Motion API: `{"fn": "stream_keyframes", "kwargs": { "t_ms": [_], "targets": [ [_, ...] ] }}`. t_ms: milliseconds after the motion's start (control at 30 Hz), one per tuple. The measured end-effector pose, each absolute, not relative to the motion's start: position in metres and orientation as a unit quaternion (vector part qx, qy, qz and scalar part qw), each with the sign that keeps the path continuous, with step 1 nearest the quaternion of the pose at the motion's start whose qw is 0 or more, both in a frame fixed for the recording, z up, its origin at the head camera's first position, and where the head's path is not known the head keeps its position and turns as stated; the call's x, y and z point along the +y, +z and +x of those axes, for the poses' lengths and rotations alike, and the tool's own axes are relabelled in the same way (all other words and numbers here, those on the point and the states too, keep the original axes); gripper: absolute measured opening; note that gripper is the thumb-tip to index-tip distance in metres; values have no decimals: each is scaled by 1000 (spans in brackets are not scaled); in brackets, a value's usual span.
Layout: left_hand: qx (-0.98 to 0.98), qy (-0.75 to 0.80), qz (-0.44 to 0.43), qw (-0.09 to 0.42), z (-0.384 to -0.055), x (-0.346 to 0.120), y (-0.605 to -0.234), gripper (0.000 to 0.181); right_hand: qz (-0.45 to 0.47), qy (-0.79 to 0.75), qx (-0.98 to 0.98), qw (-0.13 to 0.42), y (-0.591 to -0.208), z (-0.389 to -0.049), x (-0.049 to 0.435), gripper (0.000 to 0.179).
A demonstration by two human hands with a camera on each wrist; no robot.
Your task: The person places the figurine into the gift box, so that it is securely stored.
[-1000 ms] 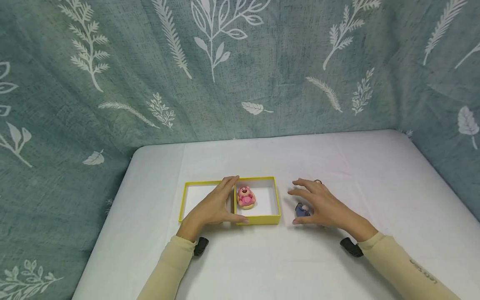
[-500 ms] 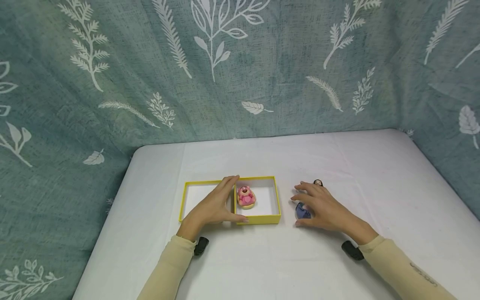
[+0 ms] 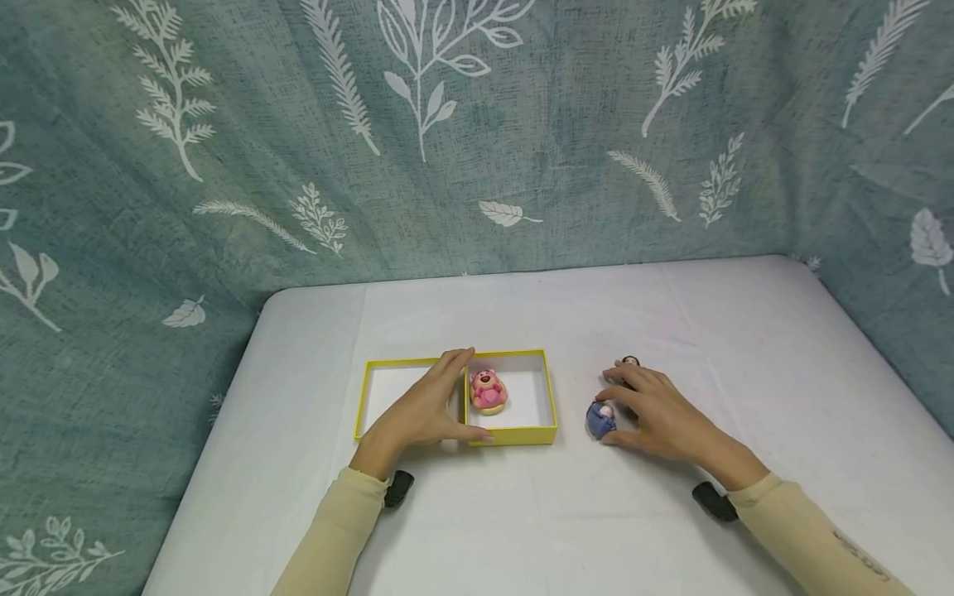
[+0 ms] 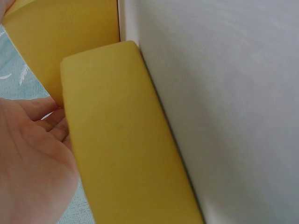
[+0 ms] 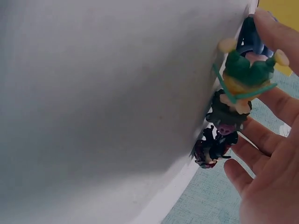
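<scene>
My left hand [image 3: 421, 410] grips a shallow yellow box [image 3: 514, 436], thumb at its front wall and fingers at the back. Inside sits a pink bear figurine [image 3: 489, 395]. My right hand [image 3: 663, 418] pinches a small blue figurine [image 3: 599, 422] on the table, thumb in front and index finger behind. A dark-haired figurine [image 3: 631, 361] shows just beyond that hand. In the right wrist view, a green and yellow figurine [image 5: 247, 72], a dark green one [image 5: 226, 112] and a black and red one [image 5: 208, 151] stand close to the fingers; the hand mostly hides them from the head view.
Left of the box, against it, lies a second yellow-edged tray or lid [image 3: 361, 401] with a white inside. A white cloth covers the table [image 3: 507, 521]. Green leaf-patterned fabric [image 3: 477, 190] rises behind and at both sides.
My right hand has shifted right and its thumb and index finger have drawn together at the blue figurine. The left hand and the box stay put.
</scene>
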State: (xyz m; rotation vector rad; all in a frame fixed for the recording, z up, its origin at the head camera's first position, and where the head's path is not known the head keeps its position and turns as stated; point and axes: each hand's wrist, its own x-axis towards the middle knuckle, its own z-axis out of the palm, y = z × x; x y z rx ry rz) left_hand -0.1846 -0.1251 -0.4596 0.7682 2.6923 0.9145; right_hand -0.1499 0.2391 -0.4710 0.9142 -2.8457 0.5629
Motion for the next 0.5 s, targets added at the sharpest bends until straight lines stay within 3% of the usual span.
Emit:
{"fn": "stream_keyframes", "kwargs": {
  "t_ms": [500],
  "targets": [
    [910, 307, 264, 94, -186, -125, -460, 126, 305, 189, -932, 36, -470, -151, 235, 50]
  ]
}}
